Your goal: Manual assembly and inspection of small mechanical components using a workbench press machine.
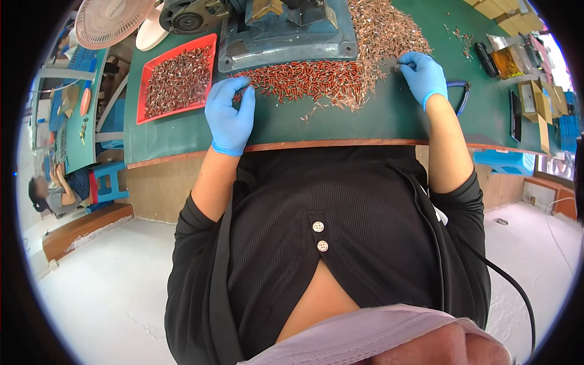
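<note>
1. Head view, the work: both gloved hands pick at a long heap of small red-and-metal parts (310, 80) spread on the green bench (340, 125), just in front of the grey machine base (286, 39). To do this well, I judge it best to take one piece at a time from the near edge of the heap, so that the row is not scattered, and to keep sorted pieces apart from the loose ones.
2. Head view, left hand (230, 115): the fingers are drawn together, thumb against fingertips, pinched on what seems a single small part at the heap's left end. A red tray (148, 91) of similar pieces lies just beside it.
3. Head view, right hand (424, 74): the fingers are curled, their tips closed on a small piece at the heap's right edge; which piece is too small to tell.
</note>
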